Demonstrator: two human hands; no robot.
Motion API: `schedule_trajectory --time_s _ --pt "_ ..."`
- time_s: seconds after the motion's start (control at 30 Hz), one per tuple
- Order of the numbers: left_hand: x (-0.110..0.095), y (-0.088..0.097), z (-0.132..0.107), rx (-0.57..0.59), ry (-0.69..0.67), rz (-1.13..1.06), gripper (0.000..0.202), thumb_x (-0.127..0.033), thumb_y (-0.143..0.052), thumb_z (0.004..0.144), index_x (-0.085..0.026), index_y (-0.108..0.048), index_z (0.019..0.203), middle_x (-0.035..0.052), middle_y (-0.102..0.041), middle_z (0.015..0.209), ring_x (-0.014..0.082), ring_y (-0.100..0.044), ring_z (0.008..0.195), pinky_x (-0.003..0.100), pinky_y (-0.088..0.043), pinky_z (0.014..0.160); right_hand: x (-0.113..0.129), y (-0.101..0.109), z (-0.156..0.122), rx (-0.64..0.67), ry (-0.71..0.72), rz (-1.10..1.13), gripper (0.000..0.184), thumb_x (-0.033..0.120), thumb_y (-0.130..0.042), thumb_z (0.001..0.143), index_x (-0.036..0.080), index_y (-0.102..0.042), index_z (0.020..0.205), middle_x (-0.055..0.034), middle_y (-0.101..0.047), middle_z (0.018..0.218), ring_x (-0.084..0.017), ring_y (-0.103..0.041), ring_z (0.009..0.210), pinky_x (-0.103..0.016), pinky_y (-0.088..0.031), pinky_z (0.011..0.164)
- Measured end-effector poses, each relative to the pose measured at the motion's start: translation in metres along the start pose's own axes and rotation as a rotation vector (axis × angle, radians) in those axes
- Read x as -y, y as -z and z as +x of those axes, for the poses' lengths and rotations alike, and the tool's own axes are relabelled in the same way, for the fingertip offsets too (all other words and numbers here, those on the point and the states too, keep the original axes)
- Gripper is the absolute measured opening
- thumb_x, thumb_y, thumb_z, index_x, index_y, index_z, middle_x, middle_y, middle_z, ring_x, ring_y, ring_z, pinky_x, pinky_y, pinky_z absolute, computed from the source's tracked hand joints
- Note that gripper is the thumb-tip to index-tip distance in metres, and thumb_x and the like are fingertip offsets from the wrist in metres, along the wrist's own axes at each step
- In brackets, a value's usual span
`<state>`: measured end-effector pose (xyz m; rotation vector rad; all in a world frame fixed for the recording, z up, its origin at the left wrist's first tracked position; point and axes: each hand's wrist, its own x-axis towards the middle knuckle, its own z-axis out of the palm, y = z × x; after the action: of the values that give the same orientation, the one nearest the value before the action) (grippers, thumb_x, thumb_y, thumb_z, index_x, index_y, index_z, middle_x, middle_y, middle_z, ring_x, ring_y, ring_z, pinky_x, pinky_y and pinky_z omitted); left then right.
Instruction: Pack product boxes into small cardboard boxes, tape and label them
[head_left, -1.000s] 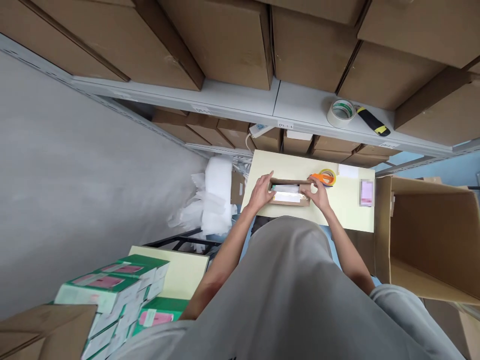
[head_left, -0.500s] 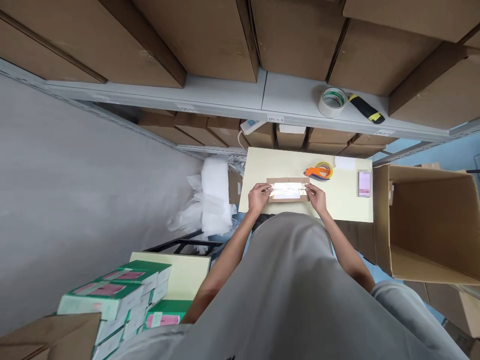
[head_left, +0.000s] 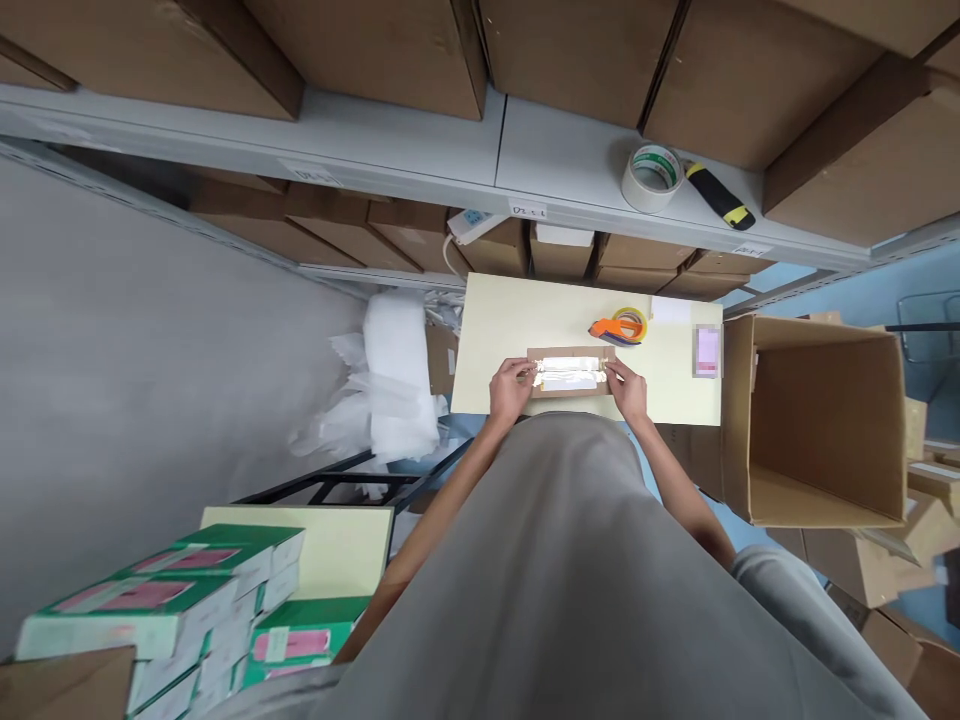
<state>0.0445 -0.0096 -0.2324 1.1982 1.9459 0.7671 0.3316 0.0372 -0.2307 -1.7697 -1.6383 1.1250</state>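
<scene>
A small flat cardboard box (head_left: 570,372) with white strips across its top lies on a pale yellow table (head_left: 525,320). My left hand (head_left: 511,388) pinches the box's left end, fingers closed on it. At the opposite end my right hand (head_left: 627,390) grips the box the same way. An orange tape dispenser (head_left: 619,327) sits just behind the box.
A pink phone (head_left: 706,350) lies at the table's right. A large open carton (head_left: 817,420) stands beside it. Bubble wrap (head_left: 390,385) is piled to the left. A tape roll (head_left: 651,177) and knife (head_left: 718,196) rest on the shelf. Green boxes (head_left: 172,600) are stacked lower left.
The box's flaps were open with my hands inside; now it is closed and both hands hold its ends. The view has swung right and down.
</scene>
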Motion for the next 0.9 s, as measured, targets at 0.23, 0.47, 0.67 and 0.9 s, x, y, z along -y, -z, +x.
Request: schedule_trajectory --time_s 0.23,0.47,0.67,0.9 --pt "-0.007 0.003 0.001 -0.012 0.011 -0.012 0.02 -0.016 -0.068 0.101 -0.025 -0.085 0.108 0.0066 -0.08 0.133 0.0229 -0.082 0.108 0.04 -0.066 0.111 0.002 0.01 0.014 0.02 0.097 -0.136 0.042 0.053 -0.054 0.107 0.024 -0.081 0.123 -0.0158 -0.075 0.151 -0.035 -0.072 0.14 -0.054 -0.063 0.119" --pt "-0.025 0.016 0.0 -0.121 -0.078 -0.031 0.017 -0.017 -0.065 0.102 -0.024 -0.08 0.105 0.0093 -0.074 0.143 0.0254 -0.074 0.135 0.041 -0.061 0.119 -0.003 0.007 0.105 -0.027 -0.017 -0.303 0.043 0.037 -0.067 0.098 0.01 -0.073 0.131 -0.0281 -0.075 0.141 -0.042 -0.067 0.141 -0.061 -0.043 0.131" --pt "-0.052 0.024 0.006 -0.157 -0.182 -0.03 0.018 -0.011 -0.066 0.099 -0.025 -0.076 0.097 0.0084 -0.078 0.135 0.0255 -0.074 0.134 0.043 -0.057 0.122 -0.006 -0.014 0.124 -0.035 -0.071 -0.302 0.043 0.048 -0.063 0.103 0.01 -0.07 0.122 -0.0282 -0.076 0.135 -0.04 -0.068 0.142 -0.061 -0.039 0.133" --pt "-0.069 0.015 -0.001 -0.114 -0.259 -0.107 0.017 -0.011 -0.066 0.099 -0.024 -0.076 0.098 0.0065 -0.082 0.125 0.0243 -0.078 0.121 0.041 -0.061 0.112 0.0 0.001 0.129 0.008 -0.082 -0.321 0.048 0.052 -0.071 0.101 0.012 -0.07 0.127 -0.0235 -0.08 0.124 -0.04 -0.072 0.133 -0.059 -0.046 0.127"
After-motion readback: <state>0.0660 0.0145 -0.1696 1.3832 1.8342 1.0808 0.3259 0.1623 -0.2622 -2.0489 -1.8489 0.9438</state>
